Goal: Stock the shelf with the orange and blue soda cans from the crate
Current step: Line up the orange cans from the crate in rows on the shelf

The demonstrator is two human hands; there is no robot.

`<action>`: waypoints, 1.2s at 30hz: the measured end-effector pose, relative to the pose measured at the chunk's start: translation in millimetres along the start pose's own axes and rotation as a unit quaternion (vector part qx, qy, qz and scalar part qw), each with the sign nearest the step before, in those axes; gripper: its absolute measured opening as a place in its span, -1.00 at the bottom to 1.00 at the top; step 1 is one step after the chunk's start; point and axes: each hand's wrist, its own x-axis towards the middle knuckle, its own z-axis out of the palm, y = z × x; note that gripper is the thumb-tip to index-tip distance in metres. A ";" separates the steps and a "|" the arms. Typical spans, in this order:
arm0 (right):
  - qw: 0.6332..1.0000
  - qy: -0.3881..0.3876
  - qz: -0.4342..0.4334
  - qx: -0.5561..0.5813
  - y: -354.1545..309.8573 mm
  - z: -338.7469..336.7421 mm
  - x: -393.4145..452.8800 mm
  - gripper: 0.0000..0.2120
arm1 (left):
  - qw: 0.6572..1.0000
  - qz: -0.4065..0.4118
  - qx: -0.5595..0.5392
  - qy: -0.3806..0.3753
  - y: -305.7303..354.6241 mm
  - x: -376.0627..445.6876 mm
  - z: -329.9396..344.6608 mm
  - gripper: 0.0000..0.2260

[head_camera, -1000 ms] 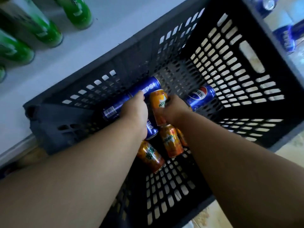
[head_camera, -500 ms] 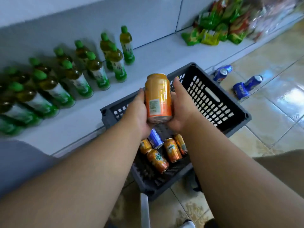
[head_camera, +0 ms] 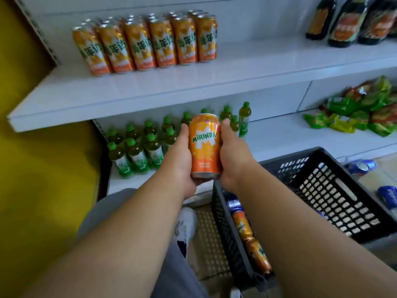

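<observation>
While both hands' grip [head_camera: 205, 155] holds the orange can [head_camera: 205, 145], shelf edge [head_camera: 150, 102] lies above.

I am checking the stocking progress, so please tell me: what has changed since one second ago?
Both hands, left and right, took an orange can from the crate and raised it upright toward the shelf. Other cans remain in the crate; both hands still hold the can.

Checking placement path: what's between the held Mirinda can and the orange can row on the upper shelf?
Head view: only bare white shelf between the held can and the orange can row.
</observation>
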 end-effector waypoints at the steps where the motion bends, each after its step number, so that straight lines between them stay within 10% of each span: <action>1: 1.000 -0.009 -0.005 -0.029 -0.1 15.1 -3.3 -0.49 | 0.999 0.020 0.009 0.030 8.9 -3.8 -10.5 -0.49; 7: 0.982 -0.076 -0.118 -0.127 6.5 100.0 -13.8 -0.62 | 0.962 0.190 0.079 0.181 58.5 -22.7 -50.9 -0.58; 14: 0.941 -0.226 -0.154 -0.200 -5.4 147.7 -7.9 -0.55 | 0.980 0.152 -0.055 0.114 114.6 -27.7 -109.5 -0.47; 36: 0.841 -0.138 -0.352 -0.386 -49.2 270.8 109.7 -0.50 | 0.883 0.350 0.211 0.230 235.3 76.1 -165.0 -0.71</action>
